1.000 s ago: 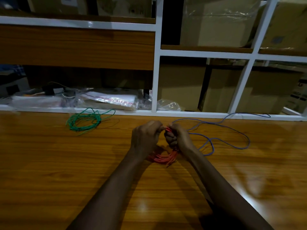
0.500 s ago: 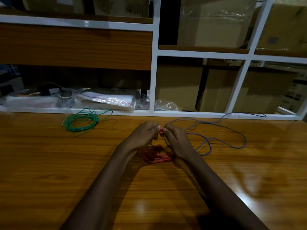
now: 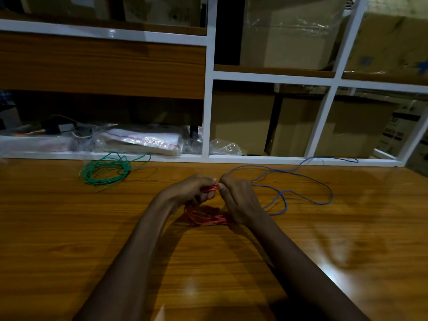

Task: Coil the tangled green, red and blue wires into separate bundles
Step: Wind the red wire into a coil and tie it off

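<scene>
Head view: left hand and right hand both pinch red wire, grip clamped; green wire coiled on surface, blue wire loose.

Left hand, right hand, fingers curled, seemingly pinching

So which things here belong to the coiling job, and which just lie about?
Job: thin red wire bundle, in the grip of left hand and right hand; coiled green wire; loose blue wire.
Lying about: clear plastic bags; brown cardboard boxes.
</scene>
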